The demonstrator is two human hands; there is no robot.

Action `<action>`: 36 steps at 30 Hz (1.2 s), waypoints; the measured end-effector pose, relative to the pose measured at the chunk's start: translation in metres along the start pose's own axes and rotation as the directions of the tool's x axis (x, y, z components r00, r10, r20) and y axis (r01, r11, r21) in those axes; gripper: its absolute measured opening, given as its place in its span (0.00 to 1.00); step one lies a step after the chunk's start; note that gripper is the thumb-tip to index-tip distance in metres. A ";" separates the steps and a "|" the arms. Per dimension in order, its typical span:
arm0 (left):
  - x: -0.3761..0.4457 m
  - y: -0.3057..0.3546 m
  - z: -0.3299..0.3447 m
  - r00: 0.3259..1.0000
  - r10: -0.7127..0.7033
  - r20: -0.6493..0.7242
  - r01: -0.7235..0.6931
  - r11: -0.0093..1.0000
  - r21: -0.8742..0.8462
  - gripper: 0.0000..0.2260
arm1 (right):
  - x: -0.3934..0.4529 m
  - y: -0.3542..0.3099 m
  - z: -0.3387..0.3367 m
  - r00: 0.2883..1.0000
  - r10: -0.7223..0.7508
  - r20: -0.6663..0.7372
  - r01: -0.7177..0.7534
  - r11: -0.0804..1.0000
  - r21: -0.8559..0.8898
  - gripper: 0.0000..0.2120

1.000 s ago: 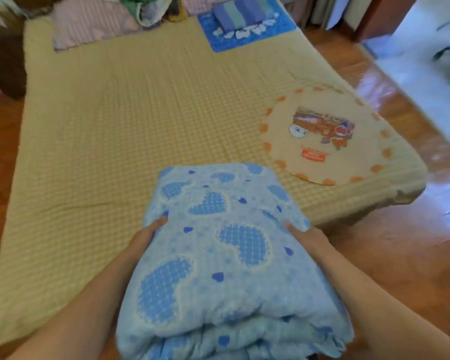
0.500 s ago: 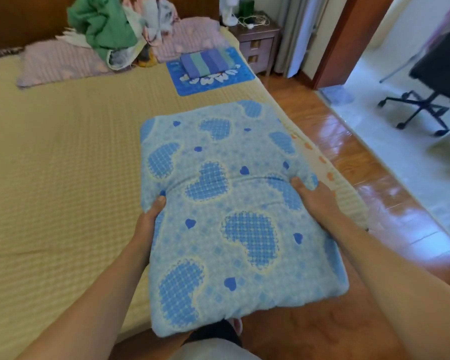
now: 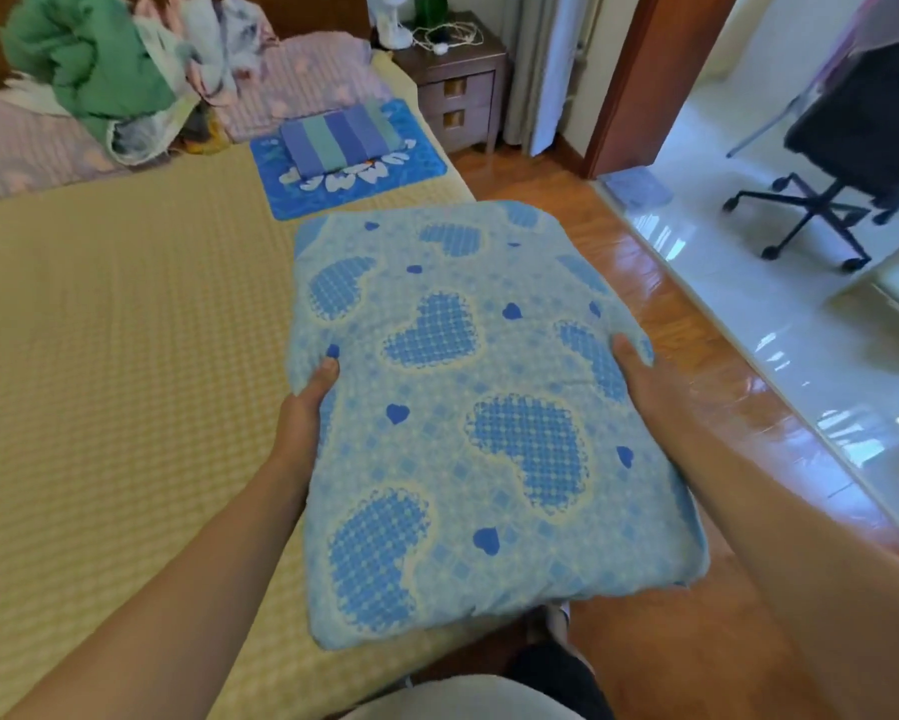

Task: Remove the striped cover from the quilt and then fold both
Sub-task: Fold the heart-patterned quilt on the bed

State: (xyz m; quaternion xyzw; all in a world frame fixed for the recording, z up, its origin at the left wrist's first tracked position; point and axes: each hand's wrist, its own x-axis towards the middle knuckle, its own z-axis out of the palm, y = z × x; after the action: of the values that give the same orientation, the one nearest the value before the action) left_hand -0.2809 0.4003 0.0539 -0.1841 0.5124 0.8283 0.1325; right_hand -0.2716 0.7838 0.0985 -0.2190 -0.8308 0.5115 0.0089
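Note:
A folded light-blue quilt (image 3: 468, 407) with blue heart patches is held up in the air over the right edge of the bed. My left hand (image 3: 307, 402) grips its left side, thumb on top and fingers underneath. My right hand (image 3: 639, 376) grips its right side the same way. The striped cover (image 3: 341, 140), folded into a small blue and green rectangle, lies on a blue mat (image 3: 385, 184) near the head of the bed.
The bed has a yellow checked sheet (image 3: 115, 356). A pile of green and pale clothes (image 3: 104, 70) sits on pink pillows at its head. A nightstand (image 3: 455, 80) stands beyond. Wooden floor, a doorway and a black office chair (image 3: 847, 148) are to the right.
Both hands have lifted the folded quilt off the bed and carried it up and toward the right. The view has swung up toward the head of the bed.

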 end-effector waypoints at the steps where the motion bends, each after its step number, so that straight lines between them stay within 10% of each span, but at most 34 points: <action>1: 0.008 0.000 0.016 1.000 0.018 -0.020 -0.018 1.000 -0.006 0.27 | 0.023 -0.003 -0.007 1.000 -0.019 0.015 0.019 1.000 -0.008 0.26; 6: 0.026 -0.037 0.079 0.916 0.182 -0.358 -0.217 0.974 -0.060 0.27 | 0.160 -0.020 -0.028 0.961 -0.138 0.239 0.172 0.977 -0.127 0.36; 9: 0.021 -0.108 0.131 0.780 0.050 -0.624 -0.178 0.973 -0.145 0.27 | 0.229 -0.023 -0.019 0.878 -0.118 0.464 0.278 0.915 -0.292 0.26; 12: 0.004 -0.206 0.181 0.723 -0.310 -0.617 0.273 0.949 -0.156 0.27 | 0.257 0.025 0.007 0.836 -0.005 0.548 0.360 0.759 -0.542 0.33; 15: -0.019 -0.245 0.185 0.543 -0.711 -0.447 0.702 0.676 -0.223 0.15 | 0.234 0.109 0.005 0.895 0.145 0.423 0.189 0.734 -0.652 0.42; 19: 0.004 -0.203 0.131 0.573 -0.125 -0.810 0.576 0.764 0.290 0.16 | 0.197 0.166 -0.020 0.836 0.357 0.416 -0.267 0.928 -0.258 0.32; 22: 0.032 -0.157 0.100 0.487 0.177 -0.855 0.655 0.573 0.492 0.36 | 0.184 0.177 -0.017 0.749 0.405 0.524 -0.384 0.911 -0.154 0.27; 25: 0.061 -0.136 0.063 0.596 0.131 -0.792 0.722 0.346 0.600 0.46 | 0.179 0.209 -0.016 0.721 0.493 0.487 -0.503 0.856 -0.122 0.43; 31: 0.103 -0.180 -0.018 0.710 -0.331 -0.621 0.649 0.650 0.395 0.41 | 0.193 0.232 -0.011 0.411 0.637 0.651 -0.700 0.679 -0.222 0.32; 36: 0.112 -0.197 -0.036 0.787 -0.391 -0.478 0.554 0.789 0.266 0.29 | 0.206 0.235 0.007 0.562 0.552 0.617 -0.629 0.769 -0.115 0.24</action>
State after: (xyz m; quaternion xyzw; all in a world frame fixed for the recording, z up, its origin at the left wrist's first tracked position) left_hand -0.2950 0.4575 -0.1676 -0.4428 0.6189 0.5913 0.2670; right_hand -0.3759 0.9438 -0.1487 -0.3034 -0.6318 0.5748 -0.4224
